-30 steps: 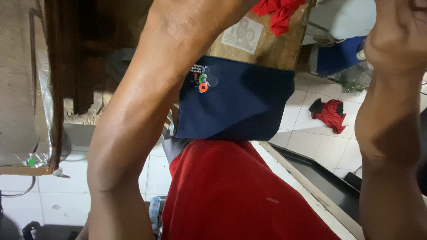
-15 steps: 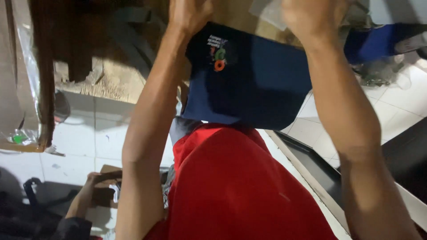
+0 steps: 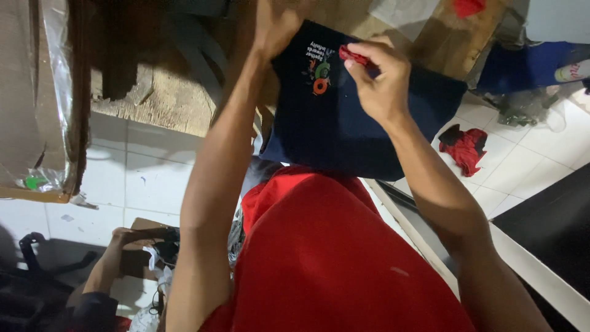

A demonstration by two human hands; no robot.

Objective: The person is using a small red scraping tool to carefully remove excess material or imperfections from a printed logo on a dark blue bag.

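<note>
Navy cloth draped soft and light over the wooden surface; left hand pinning its top corner, right hand pinching a small red scrap near the print; limp, best gripped by edges

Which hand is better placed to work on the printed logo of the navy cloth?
Right, probably. The right hand pinches a small red piece beside the logo, while the left hand grips the navy cloth at its top edge.

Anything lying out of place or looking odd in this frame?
Yes: a crumpled red rag lies loose on the white tiled floor, and the navy cloth the left hand and right hand handle hangs over the wooden table edge.
</note>
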